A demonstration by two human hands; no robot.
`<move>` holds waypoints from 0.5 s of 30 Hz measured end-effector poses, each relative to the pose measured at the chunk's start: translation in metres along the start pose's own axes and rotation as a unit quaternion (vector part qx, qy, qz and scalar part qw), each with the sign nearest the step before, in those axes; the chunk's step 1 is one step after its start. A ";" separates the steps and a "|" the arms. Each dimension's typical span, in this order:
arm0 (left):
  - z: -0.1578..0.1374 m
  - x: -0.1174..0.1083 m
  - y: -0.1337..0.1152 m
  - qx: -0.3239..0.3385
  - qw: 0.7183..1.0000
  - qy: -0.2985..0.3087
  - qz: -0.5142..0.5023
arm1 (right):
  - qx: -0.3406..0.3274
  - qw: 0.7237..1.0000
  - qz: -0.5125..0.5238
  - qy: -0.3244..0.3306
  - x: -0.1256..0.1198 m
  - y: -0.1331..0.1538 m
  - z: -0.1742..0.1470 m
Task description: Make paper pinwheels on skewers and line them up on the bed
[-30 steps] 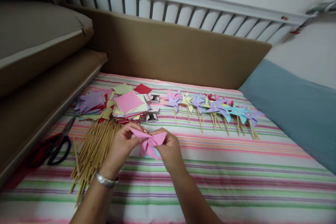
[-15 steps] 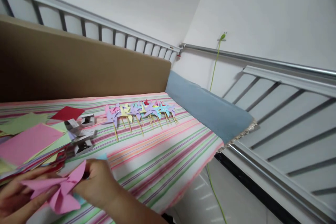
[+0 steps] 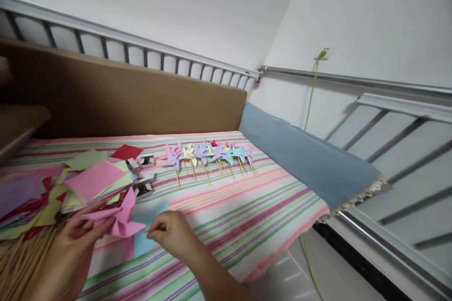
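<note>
My left hand (image 3: 76,237) is closed on a pink paper pinwheel (image 3: 122,220) with folded blades. Just to the right of it, my right hand (image 3: 170,231) pinches thumb against fingers; a tiny pale tip shows there, too small to name. Beneath the pinwheel and the right hand lies a light blue paper sheet (image 3: 150,216), with a strip of pink paper beside it. A bundle of thin wooden sticks (image 3: 24,263) rests at the lower left, partly behind my left forearm.
Finished pinwheels on sticks (image 3: 212,153) lie in a row on the striped cloth (image 3: 247,216). Coloured paper sheets (image 3: 93,179) and small open boxes (image 3: 145,176) sit at the left. A brown board (image 3: 141,99) stands along the back; blue fabric (image 3: 300,150) covers the right side.
My right hand has moved off the pinwheel to the right, and the hands are now apart. The pinwheel stays in my left hand. The view has shifted left, showing the stick bundle.
</note>
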State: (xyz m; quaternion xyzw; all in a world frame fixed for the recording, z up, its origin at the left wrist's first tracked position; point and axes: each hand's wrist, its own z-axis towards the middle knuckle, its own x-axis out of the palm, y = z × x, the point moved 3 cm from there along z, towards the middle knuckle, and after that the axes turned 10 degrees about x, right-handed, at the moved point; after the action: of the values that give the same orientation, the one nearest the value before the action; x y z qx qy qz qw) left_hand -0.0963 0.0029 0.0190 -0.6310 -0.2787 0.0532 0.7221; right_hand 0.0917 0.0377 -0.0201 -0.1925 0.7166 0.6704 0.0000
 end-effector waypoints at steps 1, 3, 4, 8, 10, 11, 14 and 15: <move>-0.002 0.004 -0.001 -0.014 1.000 0.001 -0.014 | -0.003 1.000 -0.012 -0.004 -0.001 -0.002 -0.002; -0.005 0.011 -0.002 -0.022 1.000 0.004 -0.011 | 0.001 1.000 -0.026 -0.002 -0.003 -0.007 -0.006; -0.006 0.013 -0.001 -0.024 1.000 0.002 -0.005 | 0.010 1.000 -0.026 -0.001 -0.005 -0.010 -0.007; -0.006 0.011 0.011 -0.061 0.998 0.025 0.017 | 0.073 0.994 -0.020 -0.076 -0.040 -0.023 -0.004; -0.004 0.007 0.017 -0.076 0.996 0.043 0.026 | 0.092 0.987 -0.026 -0.132 -0.070 -0.028 0.004; -0.003 0.004 0.018 -0.074 0.996 0.047 0.030 | 0.101 0.982 -0.031 -0.155 -0.087 -0.031 0.009; 0.002 -0.005 0.020 -0.051 0.997 0.041 0.039 | 0.133 0.964 -0.051 -0.224 -0.137 -0.038 0.026; 0.003 -0.008 0.020 -0.048 0.997 0.039 0.039 | 0.141 0.959 -0.060 -0.240 -0.151 -0.040 0.032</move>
State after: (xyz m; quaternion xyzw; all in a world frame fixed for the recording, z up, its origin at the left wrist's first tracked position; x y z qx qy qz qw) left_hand -0.0987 0.0061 -0.0027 -0.6767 -0.2276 0.0432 0.6989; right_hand 0.2342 0.1094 -0.0226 -0.0667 0.7697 0.5880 0.2395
